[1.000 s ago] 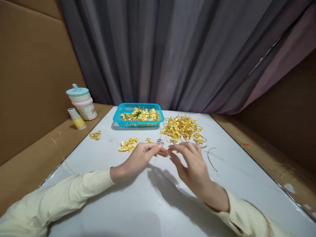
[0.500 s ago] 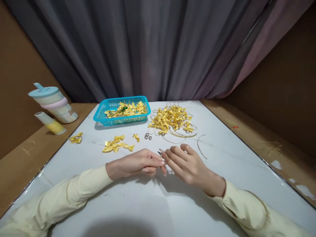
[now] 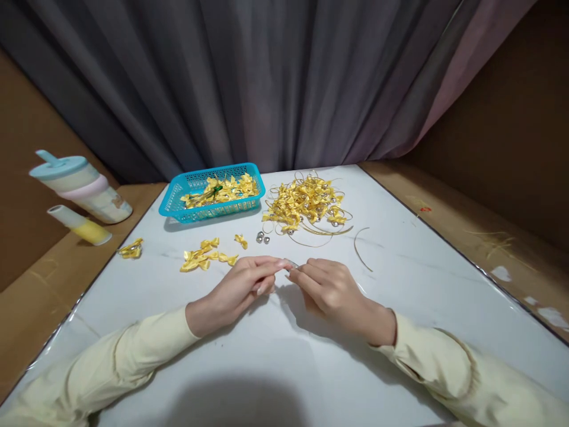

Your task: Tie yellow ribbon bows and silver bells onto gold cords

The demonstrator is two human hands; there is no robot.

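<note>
Near the middle of the white marble-patterned table (image 3: 400, 279), the left hand (image 3: 235, 290) and the right hand (image 3: 331, 290) met fingertip to fingertip, both resting low on the surface. The left thumb and forefinger were pinched shut, the other fingers curled under. The right hand's fingers were bent inward, their tips pressed against those of the left. Between the two pinches sat a tiny greyish piece (image 3: 291, 264), too small to tell what it was. Both arms wore pale cream sleeves.

Just beyond the left hand lay a small cluster of yellow satin ribbon bows (image 3: 204, 258), with a single yellow bow (image 3: 241, 240) and a pair of little silver bells (image 3: 262, 238) beside it. Farther back stood a shallow turquoise plastic mesh basket (image 3: 175, 204) holding more yellow bows. To its right spread a loose heap of yellow bows, silver bells and gold cord loops (image 3: 306, 204). A curved strand of gold cord (image 3: 359, 252) lay apart from the heap, near the right hand. Another lone yellow bow (image 3: 130, 249) sat at the table's left edge.

Off the table on the left, on the brown cardboard ledge (image 3: 35, 296), a pastel tumbler with a light blue lid (image 3: 80, 184) and a small yellow and white bottle (image 3: 80, 224) stood just beside each other. A grey pleated curtain (image 3: 267, 83) hung behind.
</note>
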